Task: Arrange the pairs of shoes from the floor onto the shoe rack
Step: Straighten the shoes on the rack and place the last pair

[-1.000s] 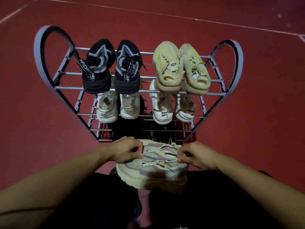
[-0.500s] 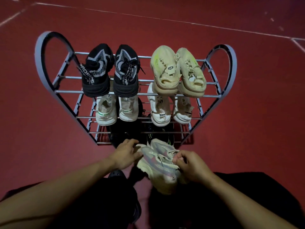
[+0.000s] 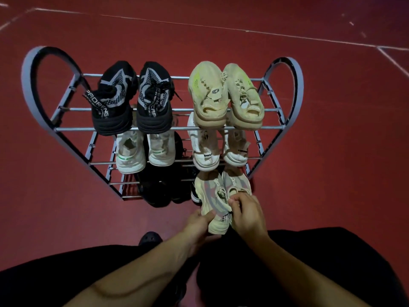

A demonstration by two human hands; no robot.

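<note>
Both hands are on the beige pair of sneakers at the foot of the rack. The left hand cups the heel of the near shoe from the left side, thumb laid along its upper and fingers curled underneath. The right hand pinches at the collar where the two shoes meet, fingers bent in tight. The pair points toes-first toward the right side of the bottom tier, side by side, heels hanging out over the red floor.

Just left of them on that bottom tier sits a black pair, dim and hard to make out. One tier up: white sneakers with a green stripe on the left, white sneakers with a black heel tab on the right. Top tier: black knit sneakers with lettered straps left, cream sneakers right. The grey metal shoe rack has rounded end frames. A dark shoe toe pokes out below the left wrist.
</note>
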